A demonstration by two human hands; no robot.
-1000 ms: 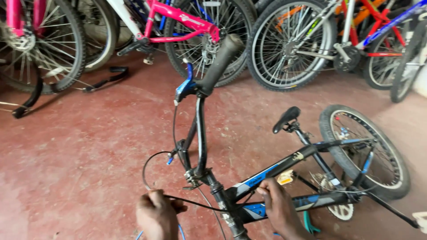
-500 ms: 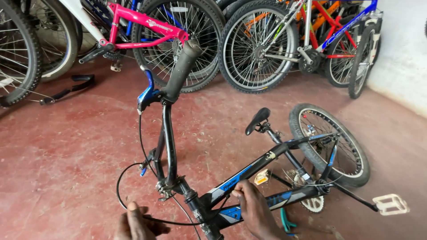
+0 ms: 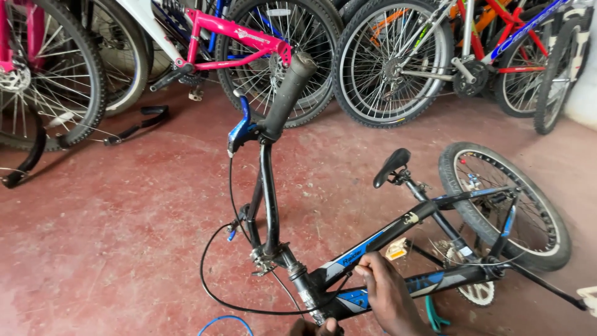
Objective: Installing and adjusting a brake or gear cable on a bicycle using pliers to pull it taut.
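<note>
A black and blue bicycle (image 3: 398, 233) lies on its side on the red floor, its handlebar grip (image 3: 287, 93) pointing up and its front wheel absent from view. My right hand (image 3: 388, 298) rests on the frame by the head tube, fingers curled over the upper tube. Only the knuckles of my left hand (image 3: 314, 326) show at the bottom edge, against the fork end below the head tube; what it holds is hidden. A black brake cable (image 3: 214, 292) loops loose from the blue brake lever (image 3: 239, 130) across the floor. The saddle (image 3: 390, 167) and rear wheel (image 3: 497, 205) lie to the right.
Several bicycles stand in a row along the back, among them a pink-framed one (image 3: 233, 43) and a red and blue one (image 3: 497, 43). A loose black tyre (image 3: 28, 158) lies at left. A blue cable loop (image 3: 225, 322) sits at the bottom edge.
My left hand has slipped down almost out of view. My right hand stays on the frame. The view has swung slightly, so the bicycle sits further right.
</note>
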